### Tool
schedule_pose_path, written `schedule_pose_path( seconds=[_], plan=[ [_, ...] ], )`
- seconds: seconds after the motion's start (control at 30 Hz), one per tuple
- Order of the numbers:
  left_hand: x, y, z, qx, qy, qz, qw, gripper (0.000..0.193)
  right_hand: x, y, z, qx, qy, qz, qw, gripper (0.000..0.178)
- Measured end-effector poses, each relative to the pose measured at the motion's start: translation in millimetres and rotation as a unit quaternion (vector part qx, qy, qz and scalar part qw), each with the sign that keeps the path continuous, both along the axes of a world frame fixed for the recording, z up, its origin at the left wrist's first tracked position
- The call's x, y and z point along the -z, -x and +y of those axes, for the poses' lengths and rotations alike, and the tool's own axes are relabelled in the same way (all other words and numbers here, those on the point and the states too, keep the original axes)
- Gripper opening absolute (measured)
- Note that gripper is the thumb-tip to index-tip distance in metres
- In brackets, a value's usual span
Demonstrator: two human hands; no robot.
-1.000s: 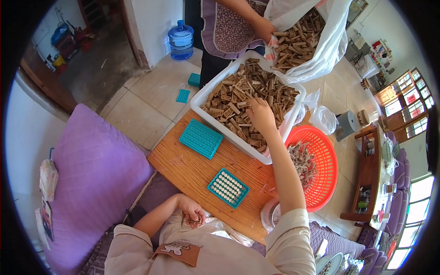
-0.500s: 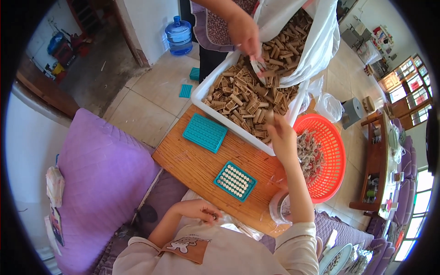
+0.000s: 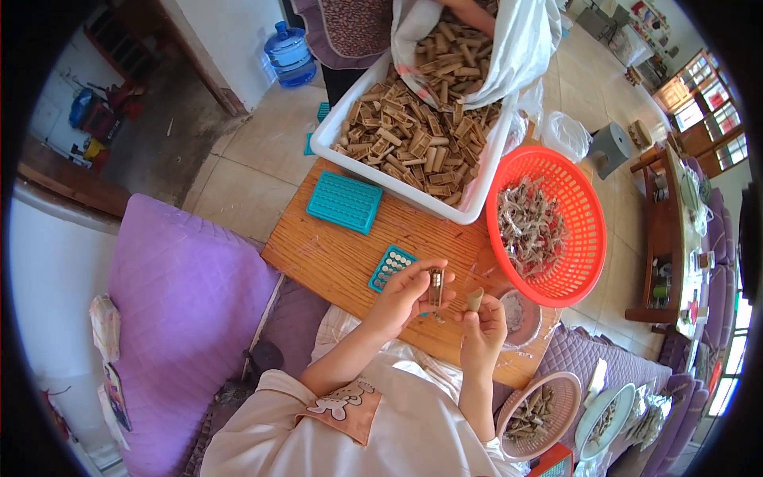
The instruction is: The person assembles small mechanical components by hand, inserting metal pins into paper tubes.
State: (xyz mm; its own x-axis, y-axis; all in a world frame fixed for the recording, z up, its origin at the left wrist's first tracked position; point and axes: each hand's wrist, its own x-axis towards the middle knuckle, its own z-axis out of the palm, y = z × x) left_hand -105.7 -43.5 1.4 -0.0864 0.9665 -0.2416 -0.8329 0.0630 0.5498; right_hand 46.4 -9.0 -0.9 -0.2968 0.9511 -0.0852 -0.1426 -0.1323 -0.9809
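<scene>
My left hand (image 3: 401, 300) is closed on a small shiny metallic part (image 3: 435, 285) with thin clear or wiry ends hanging below it; its exact kind is too small to tell. Close beside it, my right hand (image 3: 485, 332) pinches a brown half-tube piece (image 3: 474, 299). The two parts are apart. Under my left hand, partly covered, lies a small teal tray (image 3: 377, 278) holding rows of round, pale button-like discs (image 3: 393, 263). A white bin (image 3: 322, 143) full of similar brown pieces (image 3: 405, 131) stands at the table's far side.
On the wooden table (image 3: 290, 246) lies another teal tray (image 3: 344, 202). At right are a red basket (image 3: 588, 238) of wiry parts and a small round tub (image 3: 526, 338). Across the bin, another person's arm (image 3: 473, 14) reaches into a white sack (image 3: 528, 40) of brown pieces.
My right hand has come back from the bin with a brown piece. My left hand has risen from my lap over the small tray. The other person's hand has moved into the sack.
</scene>
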Motion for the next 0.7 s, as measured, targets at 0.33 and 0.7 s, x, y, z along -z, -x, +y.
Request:
schedule_pose_path(
  seconds=[0.33, 0.7],
  plan=[
    [-11.3, -30.7, 11.6, -0.103, -0.023, 0.006, 0.994, 0.032, -10.6, 14.4, -4.6, 0.075, -0.013, 0.055, 0.996, 0.023],
    [-31.5, -34.6, -9.7, -0.096, -0.111, 0.045, 0.988, 0.044, -31.1, 14.9, -14.4, 0.094, -0.103, 0.023, 0.99, 0.022]
  ],
)
